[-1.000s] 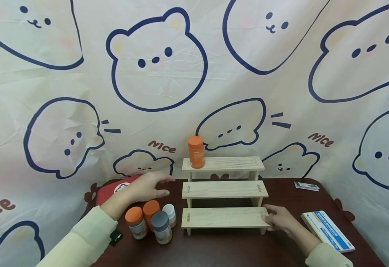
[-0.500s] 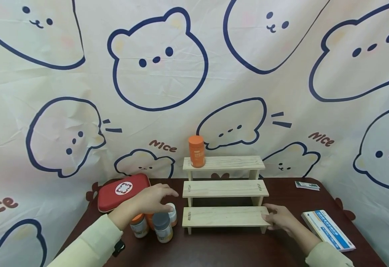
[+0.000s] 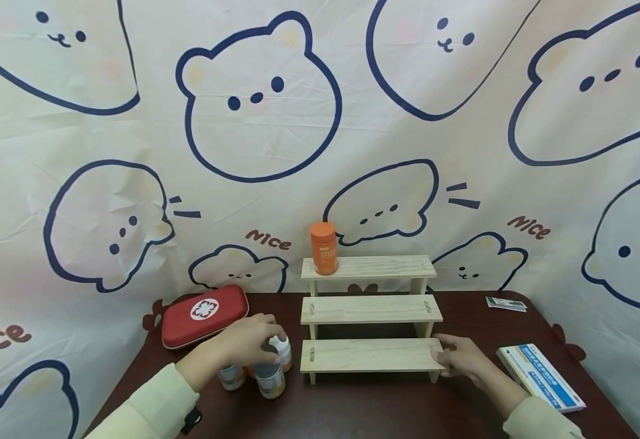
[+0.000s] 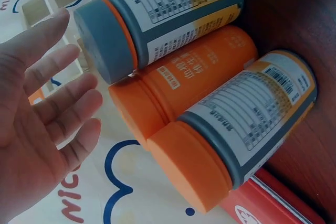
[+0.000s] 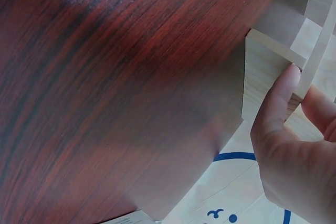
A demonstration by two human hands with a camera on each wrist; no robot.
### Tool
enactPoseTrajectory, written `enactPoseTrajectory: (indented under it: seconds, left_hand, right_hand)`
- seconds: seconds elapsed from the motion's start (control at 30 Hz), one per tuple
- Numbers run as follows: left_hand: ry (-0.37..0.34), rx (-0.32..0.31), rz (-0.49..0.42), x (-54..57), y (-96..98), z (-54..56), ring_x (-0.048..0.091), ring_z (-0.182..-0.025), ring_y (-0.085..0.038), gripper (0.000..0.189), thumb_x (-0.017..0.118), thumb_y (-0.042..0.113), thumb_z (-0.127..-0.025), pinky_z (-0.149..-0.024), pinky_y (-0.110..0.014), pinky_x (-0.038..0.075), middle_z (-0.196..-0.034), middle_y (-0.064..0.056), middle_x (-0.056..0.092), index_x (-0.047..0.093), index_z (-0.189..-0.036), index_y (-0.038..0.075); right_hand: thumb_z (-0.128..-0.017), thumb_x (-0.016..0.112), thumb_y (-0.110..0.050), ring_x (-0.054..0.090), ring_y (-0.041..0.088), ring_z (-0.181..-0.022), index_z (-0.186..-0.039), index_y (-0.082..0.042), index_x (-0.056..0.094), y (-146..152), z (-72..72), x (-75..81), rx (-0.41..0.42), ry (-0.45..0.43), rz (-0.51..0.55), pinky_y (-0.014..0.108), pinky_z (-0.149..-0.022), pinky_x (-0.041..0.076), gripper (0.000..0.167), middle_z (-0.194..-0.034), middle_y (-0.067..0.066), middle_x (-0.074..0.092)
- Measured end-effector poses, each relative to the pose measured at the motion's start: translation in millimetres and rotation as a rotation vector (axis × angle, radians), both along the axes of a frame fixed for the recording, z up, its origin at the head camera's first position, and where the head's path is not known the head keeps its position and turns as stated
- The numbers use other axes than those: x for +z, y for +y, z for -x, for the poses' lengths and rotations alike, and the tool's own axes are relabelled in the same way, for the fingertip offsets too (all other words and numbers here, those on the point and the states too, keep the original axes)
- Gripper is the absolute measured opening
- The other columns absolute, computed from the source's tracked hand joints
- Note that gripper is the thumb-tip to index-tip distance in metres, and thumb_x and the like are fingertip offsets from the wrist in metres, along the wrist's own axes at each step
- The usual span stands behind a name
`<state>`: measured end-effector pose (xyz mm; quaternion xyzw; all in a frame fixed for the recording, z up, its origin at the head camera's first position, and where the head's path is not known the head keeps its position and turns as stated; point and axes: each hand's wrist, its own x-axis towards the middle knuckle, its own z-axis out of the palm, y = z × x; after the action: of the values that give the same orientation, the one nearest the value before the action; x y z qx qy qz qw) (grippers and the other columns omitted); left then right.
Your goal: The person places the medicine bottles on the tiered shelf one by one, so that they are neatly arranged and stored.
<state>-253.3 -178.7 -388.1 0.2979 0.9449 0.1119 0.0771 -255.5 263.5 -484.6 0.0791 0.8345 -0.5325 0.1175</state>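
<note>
My left hand (image 3: pixel 248 342) hovers over a cluster of bottles left of the stand, its fingers bent downward. The left wrist view shows those fingers spread around air, beside the cap of a grey-capped bottle (image 4: pixel 178 11). Alongside it are an all-orange bottle (image 4: pixel 197 74) and an orange-capped bottle (image 4: pixel 252 114). A small white-capped bottle (image 3: pixel 283 353), partly covered by the hand in the head view, stands behind the grey one. My right hand (image 3: pixel 460 360) pinches the right end of the lowest board of a three-step wooden display stand (image 3: pixel 371 355), thumb and fingers on opposite faces.
Another orange bottle (image 3: pixel 324 250) stands at the left of the stand's top step. A red zip case (image 3: pixel 204 317) lies behind the bottles. On the right are a blue-and-white box (image 3: pixel 542 377) and a small flat packet (image 3: pixel 506 304). A printed cloth hangs behind the table.
My left hand has moved from near the red case forward and down over the bottles, its fingers bending more. The right hand keeps its hold on the stand.
</note>
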Motion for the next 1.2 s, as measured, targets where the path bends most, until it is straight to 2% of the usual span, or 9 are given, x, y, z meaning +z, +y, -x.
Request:
enactPoseTrajectory:
  seconds: [0.23,0.53,0.7,1.07,1.2]
  left_hand:
    - [-0.044,0.006,0.059,1.0,0.9,-3.4,0.050,-0.089,-0.013,0.042,0.078,0.042,-0.073,-0.071,-0.034,0.048,-0.098,0.004,0.059,0.067,-0.107,0.019]
    - [0.015,-0.038,0.165,-0.8,4.4,-11.5,0.049,-0.090,-0.015,0.047,0.086,0.028,-0.063,-0.077,-0.039,0.045,-0.096,0.005,0.059,0.069,-0.106,0.022]
    - [0.061,-0.069,0.225,-3.6,6.2,-13.8,0.049,-0.093,-0.016,0.052,0.088,0.026,-0.060,-0.080,-0.040,0.042,-0.100,0.001,0.060,0.068,-0.109,0.022]
    - [0.140,-0.118,0.241,-4.9,6.2,-14.9,0.048,-0.087,-0.014,0.044,0.086,0.027,-0.061,-0.073,-0.035,0.041,-0.092,0.004,0.060,0.070,-0.102,0.021]
    - [0.133,-0.133,0.229,0.9,7.9,-15.2,0.048,-0.087,-0.013,0.044,0.085,0.029,-0.062,-0.074,-0.035,0.042,-0.092,0.006,0.060,0.070,-0.103,0.022]
  right_hand:
    - [-0.085,0.066,-0.006,0.059,0.019,-0.070,-0.137,0.011,0.037,1,0.3,-0.7,0.003,0.007,0.000,0.034,-0.061,0.055,0.062,-0.088,0.015,0.057]
    - [-0.084,0.065,-0.002,0.059,0.018,-0.069,-0.136,0.012,0.037,1,0.8,-0.9,0.013,0.027,0.018,0.033,-0.059,0.056,0.061,-0.088,0.015,0.057]
    - [-0.084,0.065,-0.002,0.059,0.018,-0.069,-0.136,0.012,0.037,0,1.0,-0.9,0.010,0.021,0.022,0.033,-0.059,0.056,0.061,-0.088,0.015,0.057]
    - [-0.084,0.065,-0.002,0.059,0.017,-0.067,-0.136,0.013,0.037,1,1.2,-3.5,0.005,0.031,0.016,0.033,-0.059,0.055,0.061,-0.085,0.014,0.058]
    - [-0.085,0.065,-0.003,0.059,0.017,-0.066,-0.136,0.013,0.036,1,0.6,-1.5,0.005,0.028,0.009,0.033,-0.059,0.055,0.061,-0.083,0.013,0.057]
